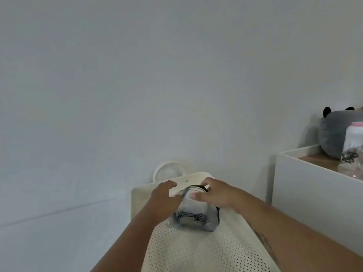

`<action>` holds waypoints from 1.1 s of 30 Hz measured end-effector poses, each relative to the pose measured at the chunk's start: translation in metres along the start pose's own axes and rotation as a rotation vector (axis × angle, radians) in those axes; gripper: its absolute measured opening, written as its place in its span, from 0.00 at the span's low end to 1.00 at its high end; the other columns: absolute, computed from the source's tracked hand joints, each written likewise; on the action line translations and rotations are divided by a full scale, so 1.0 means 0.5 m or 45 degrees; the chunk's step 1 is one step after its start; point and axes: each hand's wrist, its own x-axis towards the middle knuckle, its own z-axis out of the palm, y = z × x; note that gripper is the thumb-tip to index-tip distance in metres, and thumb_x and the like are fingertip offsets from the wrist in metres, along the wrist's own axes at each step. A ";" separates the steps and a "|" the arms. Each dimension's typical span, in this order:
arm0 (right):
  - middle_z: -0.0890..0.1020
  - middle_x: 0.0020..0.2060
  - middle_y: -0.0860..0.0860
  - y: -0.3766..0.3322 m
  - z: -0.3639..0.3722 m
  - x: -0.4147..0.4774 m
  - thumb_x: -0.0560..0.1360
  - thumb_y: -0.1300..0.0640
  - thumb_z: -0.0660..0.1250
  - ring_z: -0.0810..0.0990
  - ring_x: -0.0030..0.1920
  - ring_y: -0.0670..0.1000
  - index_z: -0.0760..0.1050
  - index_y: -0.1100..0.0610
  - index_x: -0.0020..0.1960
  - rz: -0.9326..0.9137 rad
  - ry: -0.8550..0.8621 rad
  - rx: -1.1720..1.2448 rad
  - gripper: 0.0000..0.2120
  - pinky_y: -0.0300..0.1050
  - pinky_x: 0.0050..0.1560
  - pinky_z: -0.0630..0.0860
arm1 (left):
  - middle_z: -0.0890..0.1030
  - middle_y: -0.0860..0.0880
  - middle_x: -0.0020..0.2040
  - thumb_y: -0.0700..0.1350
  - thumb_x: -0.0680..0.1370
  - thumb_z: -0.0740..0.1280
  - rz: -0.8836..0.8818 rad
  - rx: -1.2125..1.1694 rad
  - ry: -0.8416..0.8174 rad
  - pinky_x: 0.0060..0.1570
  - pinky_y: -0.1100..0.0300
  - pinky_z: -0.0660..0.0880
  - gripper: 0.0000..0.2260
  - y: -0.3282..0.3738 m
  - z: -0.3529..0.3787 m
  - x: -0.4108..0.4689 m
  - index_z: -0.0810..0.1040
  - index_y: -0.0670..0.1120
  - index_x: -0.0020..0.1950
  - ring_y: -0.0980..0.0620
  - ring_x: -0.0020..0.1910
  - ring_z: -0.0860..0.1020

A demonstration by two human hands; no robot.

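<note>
A small clear pouch (196,216) with a dark zipper edge and black-and-white patterned contents sits on a cream perforated surface (186,250). My left hand (163,195) grips the pouch's upper left edge, fingers curled over it. My right hand (212,195) pinches the dark zipper rim at the upper right. Both forearms reach in from the bottom of the view. The pouch's top is partly hidden by my fingers.
The perforated cream piece has a solid rim (137,195) and a round white handle (169,169) against the plain wall. To the right stands a white cabinet (306,185) carrying a grey plush toy (334,132), a pink-capped bottle (355,134) and a clear bag (351,163).
</note>
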 end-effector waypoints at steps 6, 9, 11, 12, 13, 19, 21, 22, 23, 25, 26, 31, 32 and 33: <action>0.74 0.50 0.54 0.014 0.031 -0.033 0.76 0.52 0.65 0.77 0.49 0.55 0.69 0.56 0.58 0.115 -0.100 -0.149 0.14 0.47 0.42 0.78 | 0.67 0.48 0.71 0.47 0.75 0.66 -0.099 0.062 -0.220 0.51 0.63 0.72 0.34 -0.034 0.023 -0.039 0.54 0.53 0.77 0.50 0.62 0.71; 0.72 0.42 0.55 0.004 0.021 -0.041 0.81 0.57 0.54 0.69 0.36 0.52 0.68 0.59 0.52 0.002 0.034 -0.108 0.07 0.43 0.33 0.67 | 0.78 0.50 0.55 0.49 0.76 0.66 -0.026 0.036 -0.120 0.51 0.55 0.77 0.16 -0.025 0.021 -0.051 0.71 0.51 0.64 0.51 0.50 0.78; 0.72 0.39 0.52 -0.010 0.007 -0.050 0.81 0.60 0.52 0.67 0.35 0.50 0.68 0.58 0.51 -0.017 0.107 0.005 0.07 0.43 0.35 0.67 | 0.79 0.53 0.43 0.51 0.78 0.64 0.022 0.025 -0.015 0.39 0.60 0.75 0.05 -0.002 0.008 -0.055 0.73 0.51 0.49 0.55 0.39 0.77; 0.72 0.39 0.50 -0.020 0.002 -0.053 0.81 0.61 0.52 0.68 0.35 0.50 0.68 0.58 0.51 -0.034 0.142 0.082 0.06 0.43 0.35 0.68 | 0.78 0.53 0.40 0.51 0.79 0.63 0.044 -0.009 0.041 0.36 0.61 0.72 0.06 0.010 -0.002 -0.056 0.72 0.50 0.46 0.56 0.36 0.75; 0.73 0.40 0.50 -0.034 -0.004 -0.056 0.82 0.60 0.53 0.70 0.35 0.51 0.69 0.57 0.53 -0.060 0.179 0.140 0.06 0.42 0.34 0.69 | 0.77 0.52 0.37 0.50 0.80 0.62 0.061 -0.051 0.092 0.35 0.61 0.70 0.07 0.024 -0.016 -0.055 0.71 0.48 0.44 0.55 0.34 0.73; 0.77 0.48 0.53 -0.129 0.013 -0.064 0.83 0.52 0.51 0.72 0.36 0.50 0.66 0.54 0.53 -0.329 0.413 0.170 0.08 0.45 0.35 0.68 | 0.76 0.47 0.36 0.50 0.82 0.55 0.193 0.016 0.366 0.35 0.54 0.69 0.11 0.068 -0.123 -0.085 0.64 0.49 0.41 0.48 0.32 0.72; 0.76 0.42 0.50 -0.165 0.036 -0.066 0.83 0.51 0.51 0.71 0.34 0.48 0.65 0.53 0.51 -0.413 0.478 0.155 0.07 0.43 0.32 0.65 | 0.77 0.44 0.38 0.50 0.82 0.54 0.210 0.064 0.439 0.35 0.52 0.71 0.10 0.066 -0.162 -0.108 0.63 0.48 0.42 0.44 0.33 0.73; 0.74 0.39 0.47 -0.184 0.051 -0.067 0.83 0.51 0.52 0.71 0.33 0.47 0.64 0.53 0.50 -0.457 0.501 0.160 0.07 0.42 0.31 0.64 | 0.77 0.44 0.38 0.51 0.82 0.53 0.210 0.098 0.484 0.35 0.51 0.71 0.10 0.062 -0.182 -0.120 0.63 0.48 0.43 0.43 0.34 0.74; 0.72 0.37 0.45 -0.204 0.069 -0.068 0.83 0.52 0.52 0.70 0.33 0.45 0.64 0.52 0.50 -0.507 0.522 0.175 0.06 0.40 0.30 0.63 | 0.77 0.44 0.37 0.51 0.82 0.53 0.204 0.137 0.529 0.34 0.51 0.70 0.10 0.053 -0.201 -0.132 0.63 0.47 0.45 0.41 0.34 0.75; 0.72 0.35 0.43 -0.241 0.109 -0.068 0.83 0.53 0.53 0.70 0.32 0.44 0.64 0.51 0.50 -0.606 0.566 0.206 0.05 0.36 0.28 0.62 | 0.76 0.45 0.35 0.50 0.82 0.52 0.185 0.206 0.620 0.31 0.53 0.68 0.09 0.029 -0.242 -0.155 0.62 0.47 0.45 0.40 0.34 0.76; 0.72 0.35 0.43 -0.260 0.130 -0.068 0.83 0.53 0.53 0.70 0.32 0.43 0.64 0.51 0.50 -0.651 0.581 0.218 0.05 0.35 0.28 0.63 | 0.76 0.46 0.34 0.50 0.82 0.51 0.170 0.242 0.666 0.30 0.53 0.67 0.09 0.012 -0.262 -0.166 0.61 0.47 0.45 0.41 0.33 0.76; 0.79 0.42 0.49 -0.352 0.269 -0.072 0.83 0.53 0.53 0.75 0.37 0.48 0.66 0.52 0.50 -0.844 0.641 0.320 0.05 0.42 0.36 0.70 | 0.72 0.51 0.28 0.48 0.80 0.51 0.072 0.344 0.930 0.25 0.57 0.60 0.07 -0.088 -0.348 -0.233 0.57 0.52 0.42 0.48 0.26 0.72; 0.79 0.44 0.50 -0.366 0.303 -0.074 0.83 0.53 0.53 0.76 0.40 0.50 0.66 0.52 0.51 -0.857 0.642 0.349 0.06 0.45 0.38 0.72 | 0.72 0.51 0.28 0.49 0.80 0.50 0.046 0.336 0.968 0.25 0.57 0.60 0.07 -0.110 -0.359 -0.249 0.57 0.52 0.42 0.48 0.26 0.72; 0.80 0.46 0.50 -0.375 0.339 -0.075 0.83 0.53 0.53 0.77 0.44 0.51 0.67 0.52 0.51 -0.859 0.637 0.372 0.05 0.47 0.41 0.73 | 0.73 0.51 0.27 0.50 0.80 0.50 0.011 0.326 0.990 0.25 0.57 0.61 0.07 -0.132 -0.367 -0.266 0.57 0.52 0.42 0.48 0.25 0.72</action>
